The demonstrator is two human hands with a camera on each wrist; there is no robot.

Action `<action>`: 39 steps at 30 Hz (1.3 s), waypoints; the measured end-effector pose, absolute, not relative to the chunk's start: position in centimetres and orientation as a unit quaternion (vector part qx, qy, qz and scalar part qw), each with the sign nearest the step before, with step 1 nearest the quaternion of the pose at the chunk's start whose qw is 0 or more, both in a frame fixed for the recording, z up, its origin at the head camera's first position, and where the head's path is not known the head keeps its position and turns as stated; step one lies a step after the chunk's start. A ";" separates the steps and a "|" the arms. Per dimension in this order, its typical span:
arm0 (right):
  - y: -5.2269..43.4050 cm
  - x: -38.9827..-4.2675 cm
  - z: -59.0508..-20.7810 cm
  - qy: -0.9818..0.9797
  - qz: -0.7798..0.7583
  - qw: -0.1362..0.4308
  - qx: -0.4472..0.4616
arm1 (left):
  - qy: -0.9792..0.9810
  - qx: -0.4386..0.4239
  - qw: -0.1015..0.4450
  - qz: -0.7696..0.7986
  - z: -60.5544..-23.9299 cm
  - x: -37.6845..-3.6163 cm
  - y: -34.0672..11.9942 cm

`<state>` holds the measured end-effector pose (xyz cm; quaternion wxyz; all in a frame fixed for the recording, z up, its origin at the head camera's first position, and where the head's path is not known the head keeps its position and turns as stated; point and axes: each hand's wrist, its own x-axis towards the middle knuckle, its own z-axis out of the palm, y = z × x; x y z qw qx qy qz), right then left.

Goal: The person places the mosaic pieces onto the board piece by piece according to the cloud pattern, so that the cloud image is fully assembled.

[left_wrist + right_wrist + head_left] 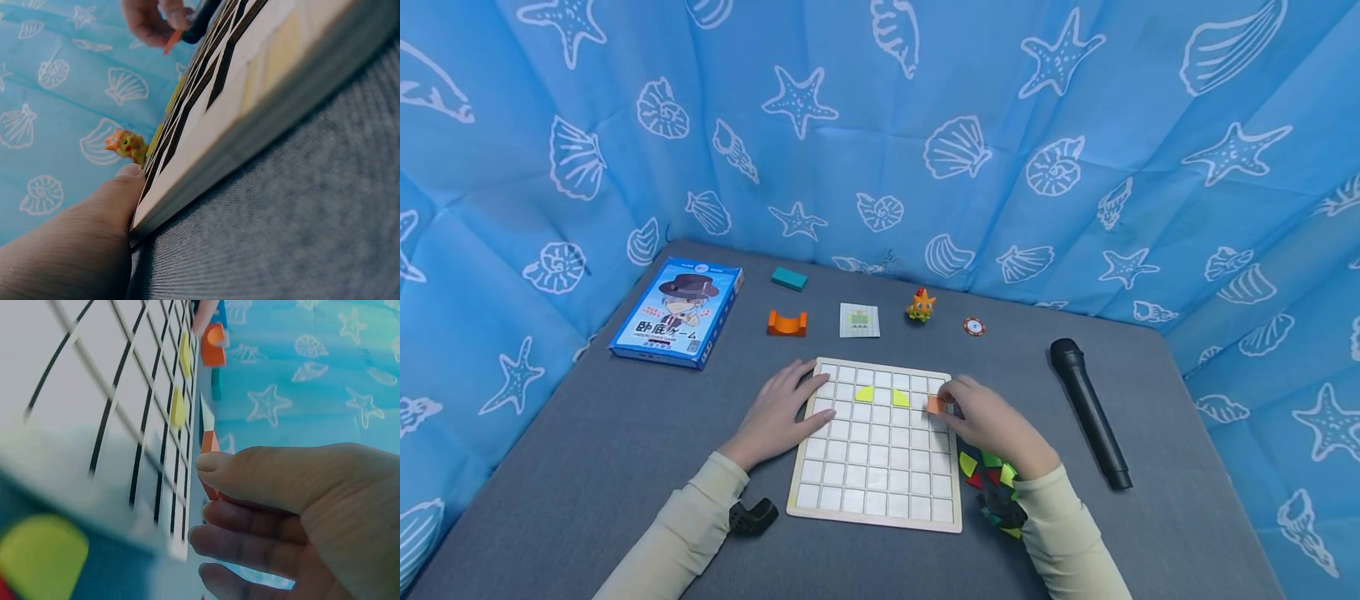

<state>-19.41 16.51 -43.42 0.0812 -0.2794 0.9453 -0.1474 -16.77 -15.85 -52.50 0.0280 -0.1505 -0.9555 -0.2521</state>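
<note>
A white gridded board [867, 478] with a pale wooden rim lies on the grey table. My left hand [781, 412] rests along its upper left edge, thumb and fingers reaching onto the rim and outer squares. Between thumb and fingers, my right hand [994, 421] pinches a small orange tile [210, 441] over the board's upper right part. Two yellow tiles, one to the left [864, 394] and one to the right [901, 398], each with a rounded corner, sit in the second row from the top. Whether the orange tile touches the board cannot be told.
Loose yellow, red and green tiles [967, 463] lie beside the board, partly under my right wrist. Behind stand a printed pattern card [859, 322], orange arch block [787, 324], teal block [789, 278], toy figure [921, 307] and chip [974, 327]. A blue box [677, 312] and black microphone [1090, 412] flank them.
</note>
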 end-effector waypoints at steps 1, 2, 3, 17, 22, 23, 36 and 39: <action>16.1 -19.5 -43.4 0.944 -0.147 0.080 -0.285 | -0.956 -0.151 0.028 -0.252 -52.5 -16.8 -15.8; 15.6 -19.6 -43.3 0.942 -0.149 0.081 -0.290 | -0.955 -0.151 0.029 -0.252 -52.4 -16.8 -15.8; 15.2 -19.6 -43.3 0.940 -0.150 0.082 -0.294 | -0.956 -0.151 0.029 -0.251 -52.4 -16.8 -15.8; 10.9 -21.1 -44.2 0.934 -0.132 0.081 -0.323 | -0.956 -0.151 0.025 -0.249 -52.0 -16.8 -15.6; 10.1 -21.4 -44.5 0.935 -0.125 0.088 -0.319 | -0.957 -0.148 0.022 -0.248 -52.0 -16.8 -15.6; 10.0 -21.4 -44.5 0.936 -0.123 0.089 -0.318 | -0.957 -0.149 0.022 -0.247 -52.0 -16.8 -15.6; 9.8 -21.6 -45.3 0.931 -0.122 0.077 -0.336 | -0.955 -0.152 0.027 -0.254 -52.3 -16.8 -15.9; 9.7 -21.6 -45.5 0.929 -0.119 0.073 -0.342 | -0.956 -0.152 0.025 -0.251 -52.4 -16.7 -15.9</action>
